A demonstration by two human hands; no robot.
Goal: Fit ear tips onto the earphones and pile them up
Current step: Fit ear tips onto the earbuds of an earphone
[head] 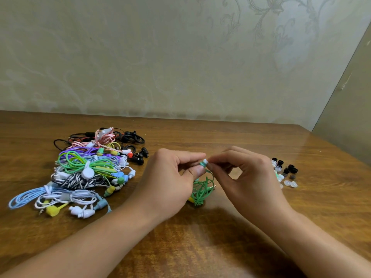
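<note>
Both hands meet above the middle of the wooden tabletop, close together and raised a little off the surface. The left hand has its fingers curled, and its thumb and forefinger pinch the green earbud of a green earphone, whose coiled cable hangs down from the hand and lies bunched on the tabletop just below, with a small plug end showing at its right side. The right hand also has its fingers curled; its thumb and forefinger pinch a white ear tip that touches the end of the earbud, right where the two hands come together. Whether the tip is fully seated on the earbud cannot be told. To the left, well apart from the hands, lies a pile of earphones with coiled cables in pink, purple, green, light blue, white, yellow, black and a black-and-white stripe, several of them overlapping one another. To the right, just beyond the right hand, a small cluster of loose ear tips sits on the tabletop, some black and some clear or white, partly hidden by the knuckles. Behind the tabletop rises a pale wall with a faint scrolling pattern.
</note>
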